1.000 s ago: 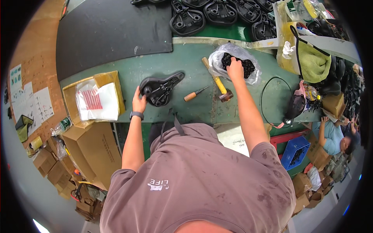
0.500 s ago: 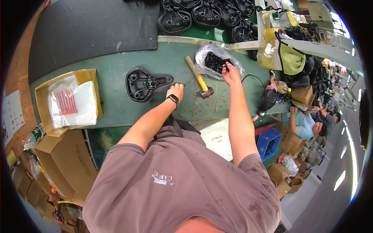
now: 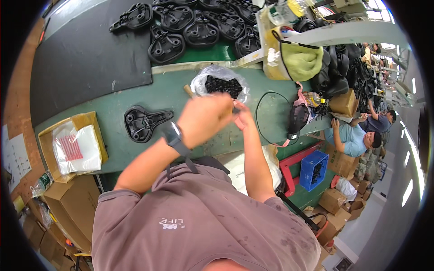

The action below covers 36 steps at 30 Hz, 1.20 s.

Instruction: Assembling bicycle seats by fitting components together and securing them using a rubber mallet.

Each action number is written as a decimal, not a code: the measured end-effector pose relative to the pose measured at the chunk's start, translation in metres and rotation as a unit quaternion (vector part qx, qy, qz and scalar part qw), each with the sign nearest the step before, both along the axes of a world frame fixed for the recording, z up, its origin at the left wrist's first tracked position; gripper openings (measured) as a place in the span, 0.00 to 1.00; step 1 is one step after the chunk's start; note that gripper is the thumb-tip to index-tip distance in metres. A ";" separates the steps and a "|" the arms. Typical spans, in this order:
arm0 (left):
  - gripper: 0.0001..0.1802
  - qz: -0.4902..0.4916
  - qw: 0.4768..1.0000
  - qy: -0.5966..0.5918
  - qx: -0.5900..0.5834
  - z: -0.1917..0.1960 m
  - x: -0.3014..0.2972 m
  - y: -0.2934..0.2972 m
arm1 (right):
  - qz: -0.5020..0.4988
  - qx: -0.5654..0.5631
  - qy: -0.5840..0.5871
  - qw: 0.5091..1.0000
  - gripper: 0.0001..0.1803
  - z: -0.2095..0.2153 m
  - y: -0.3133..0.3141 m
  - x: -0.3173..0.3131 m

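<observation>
Black saddle (image 3: 143,122) left of left grip (image 3: 208,116), state unclear; right grip (image 3: 244,117) pinching dark piece (image 3: 235,110)

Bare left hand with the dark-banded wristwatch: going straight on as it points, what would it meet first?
Probably the bare right hand: the left hand points towards it and the two look close, but blur and depth hide whether they touch.

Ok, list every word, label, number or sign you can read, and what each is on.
Grey-brown T-shirt: white capital letters with a small graphic; legible, but not copied here.
Cardboard cartons, left and right: print too small to read.
Paper sheets, far left: too blurred to read.
White sack, centre: dark marks, too small to read.
Nothing else is readable.
</observation>
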<state>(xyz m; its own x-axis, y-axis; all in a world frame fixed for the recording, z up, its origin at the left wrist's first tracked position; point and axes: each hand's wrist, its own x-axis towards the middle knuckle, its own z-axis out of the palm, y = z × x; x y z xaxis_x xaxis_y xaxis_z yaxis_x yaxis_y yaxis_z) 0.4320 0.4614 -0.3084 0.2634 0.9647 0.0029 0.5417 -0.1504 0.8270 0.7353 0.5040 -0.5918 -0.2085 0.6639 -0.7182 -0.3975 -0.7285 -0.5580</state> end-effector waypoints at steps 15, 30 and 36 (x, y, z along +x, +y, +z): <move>0.17 0.006 0.953 0.097 0.287 0.051 0.114 0.325 | 0.156 0.026 -0.019 0.987 0.15 0.010 0.020 0.005; 0.40 0.030 0.954 0.073 0.289 -0.006 0.111 0.297 | 0.130 0.059 -0.001 0.990 0.14 -0.003 0.022 0.006; 0.26 0.335 0.909 0.139 0.204 -0.150 0.000 0.058 | 0.105 0.047 0.037 0.993 0.14 0.027 0.007 -0.016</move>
<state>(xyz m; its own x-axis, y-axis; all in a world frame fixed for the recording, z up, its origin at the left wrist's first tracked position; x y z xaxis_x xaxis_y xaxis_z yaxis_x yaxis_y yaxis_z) 0.4318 0.5194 -0.4582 -0.3378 0.8422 0.4203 0.8049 0.0271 0.5927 0.7196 0.5108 -0.5643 -0.3992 0.6633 -0.6330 -0.2843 -0.7459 -0.6023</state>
